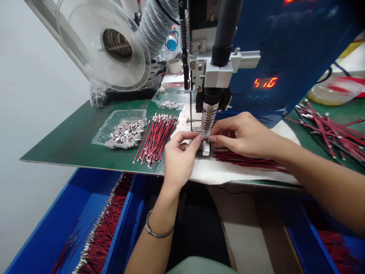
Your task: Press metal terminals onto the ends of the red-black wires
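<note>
Bin (82,194): blue, low left, cut off by frame; red wires (114,224) banked inside.
Tray (99,127): clear, on worktop (62,137), small metal parts (127,133) heaped in it.
Bundle (159,139): red and black leads, metal-tipped, right of tray.
Left hand (179,156): thumb and index narrow, at the fixture; can't tell if they grip anything.
Red piece (207,138): wire-like, at the metal fixture (206,148), just below coiled nozzle (210,114). Lies right of my left fingers, left of my right ones; right hand nearer. Long axis looks left-right.
Right hand (245,137): fingertips close together beside the piece; can't confirm a pinch.
Leads (248,159): on white cloth (216,173), partly under my right hand.
Unclear: piece's ends, nozzle tip; fingertips crowd both.
</note>
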Demonstrator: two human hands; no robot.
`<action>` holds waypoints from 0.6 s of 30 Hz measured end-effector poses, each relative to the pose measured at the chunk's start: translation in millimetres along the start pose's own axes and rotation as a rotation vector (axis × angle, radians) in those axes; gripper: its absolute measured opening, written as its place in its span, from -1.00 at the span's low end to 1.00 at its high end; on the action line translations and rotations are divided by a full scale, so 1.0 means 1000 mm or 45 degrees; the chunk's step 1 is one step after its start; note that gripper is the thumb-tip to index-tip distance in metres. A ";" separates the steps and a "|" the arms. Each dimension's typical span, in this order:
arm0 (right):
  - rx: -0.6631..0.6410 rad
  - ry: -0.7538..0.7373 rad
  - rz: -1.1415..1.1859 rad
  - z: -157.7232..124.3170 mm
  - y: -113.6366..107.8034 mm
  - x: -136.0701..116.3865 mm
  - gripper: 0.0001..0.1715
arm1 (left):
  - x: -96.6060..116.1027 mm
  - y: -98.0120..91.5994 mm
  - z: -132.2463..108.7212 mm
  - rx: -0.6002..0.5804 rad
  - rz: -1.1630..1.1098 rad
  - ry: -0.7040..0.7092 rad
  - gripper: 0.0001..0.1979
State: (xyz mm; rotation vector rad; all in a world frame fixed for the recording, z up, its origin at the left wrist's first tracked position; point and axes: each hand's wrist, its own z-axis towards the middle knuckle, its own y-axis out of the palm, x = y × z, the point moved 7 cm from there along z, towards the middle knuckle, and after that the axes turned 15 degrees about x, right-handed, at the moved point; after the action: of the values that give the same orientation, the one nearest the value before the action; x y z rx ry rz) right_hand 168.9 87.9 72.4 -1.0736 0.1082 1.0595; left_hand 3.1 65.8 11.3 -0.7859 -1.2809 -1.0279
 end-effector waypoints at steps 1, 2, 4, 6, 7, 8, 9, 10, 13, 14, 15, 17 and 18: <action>-0.006 0.032 0.003 0.000 0.000 0.001 -0.74 | 0.000 0.000 0.000 0.001 -0.001 0.001 -0.86; -0.011 0.061 0.004 -0.001 0.000 0.001 -0.73 | 0.000 0.000 0.000 0.000 -0.003 0.001 -0.86; -0.023 0.098 0.005 -0.002 0.001 0.002 -0.72 | -0.001 0.000 -0.001 -0.002 -0.009 -0.004 -0.86; -0.026 0.103 0.004 -0.002 0.001 0.002 -0.72 | -0.001 0.000 -0.001 -0.004 -0.011 -0.007 -0.86; -0.026 0.098 0.000 -0.002 0.001 0.002 -0.72 | -0.001 0.000 -0.001 -0.005 -0.010 -0.005 -0.85; -0.025 0.092 -0.005 -0.002 0.001 0.001 -0.73 | -0.001 0.000 -0.001 -0.006 -0.008 -0.001 -0.85; -0.023 0.087 -0.012 -0.002 0.001 0.001 -0.73 | -0.001 0.000 -0.001 -0.006 -0.007 0.004 -0.85; -0.022 0.085 -0.018 -0.002 0.001 0.001 -0.73 | 0.000 0.000 -0.001 -0.007 -0.004 0.007 -0.85; -0.015 0.078 -0.028 -0.002 0.001 0.000 -0.74 | 0.000 0.000 -0.001 -0.006 0.001 0.011 -0.85; -0.011 0.074 -0.028 -0.001 0.000 0.000 -0.74 | 0.000 -0.001 -0.001 -0.006 -0.001 0.011 -0.85; -0.008 0.070 -0.030 -0.001 0.000 -0.001 -0.74 | 0.000 -0.001 -0.001 -0.006 -0.003 0.011 -0.85; 0.000 0.063 -0.032 -0.001 0.000 -0.001 -0.75 | 0.001 0.000 -0.001 -0.007 -0.006 0.004 -0.85; 0.003 0.060 -0.030 -0.002 -0.001 -0.002 -0.75 | 0.001 0.000 -0.001 -0.007 -0.006 -0.002 -0.86</action>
State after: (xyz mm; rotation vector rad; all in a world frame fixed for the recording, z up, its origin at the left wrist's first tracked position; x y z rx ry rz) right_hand 169.1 85.7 72.8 -1.0956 0.1342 1.0127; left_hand 3.4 64.6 11.9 -0.7884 -1.2823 -1.0350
